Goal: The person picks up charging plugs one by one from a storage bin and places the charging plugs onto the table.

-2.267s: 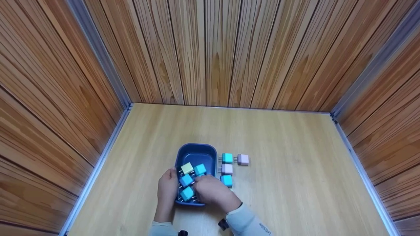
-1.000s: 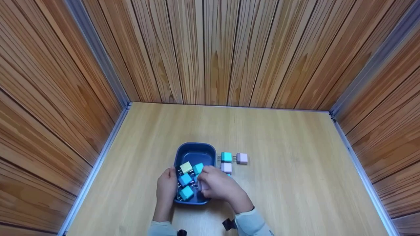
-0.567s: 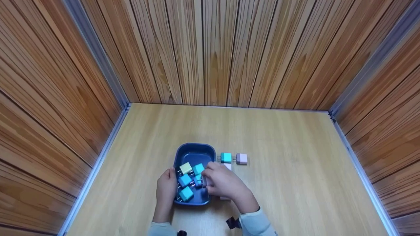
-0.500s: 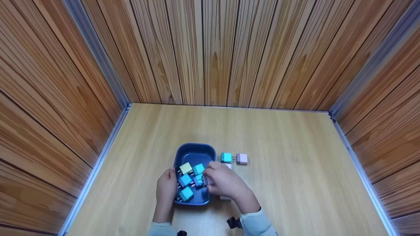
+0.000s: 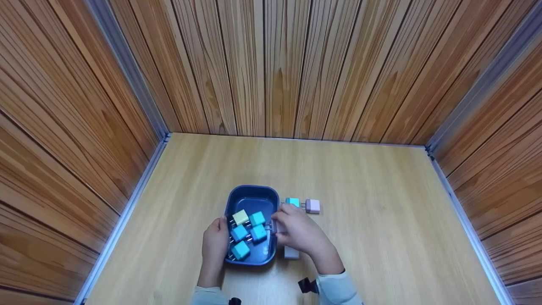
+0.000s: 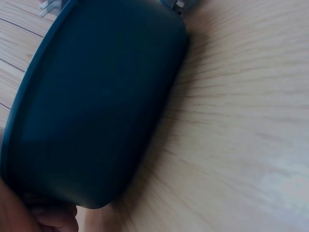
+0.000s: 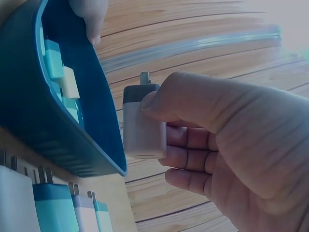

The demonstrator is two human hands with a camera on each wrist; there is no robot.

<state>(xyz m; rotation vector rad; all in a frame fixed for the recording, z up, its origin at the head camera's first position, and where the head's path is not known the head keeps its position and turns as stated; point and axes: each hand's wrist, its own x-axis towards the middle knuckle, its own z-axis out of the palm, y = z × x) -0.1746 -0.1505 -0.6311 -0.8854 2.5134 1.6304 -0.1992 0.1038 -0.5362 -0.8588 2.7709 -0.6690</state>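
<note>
A dark blue tray (image 5: 253, 192) sits on the table, with several wall chargers in its nearer part: a yellow one (image 5: 240, 217), turquoise ones such as the nearest charger (image 5: 240, 250), and bluer ones. My left hand (image 5: 216, 241) grips the tray's left side, its thumb at the rim; the left wrist view shows the tray's outer wall (image 6: 96, 106) and some fingers below. With thumb and fingers, my right hand (image 5: 300, 233) pinches a pale lilac charger (image 7: 144, 123) at the tray's right rim. In the right wrist view that charger's metal prongs point up.
Right of the tray, chargers lie on the wooden table (image 5: 372, 203): a turquoise one (image 5: 292, 201), a lilac one (image 5: 312, 206) and a pale one (image 5: 291, 253), others hidden under my right hand. Wood-panelled walls (image 5: 279, 67) enclose the table at the back and sides.
My right hand was reaching among the chargers inside the tray; it has taken hold of the lilac charger and moved right with it to the rim. The left hand stays on the tray.
</note>
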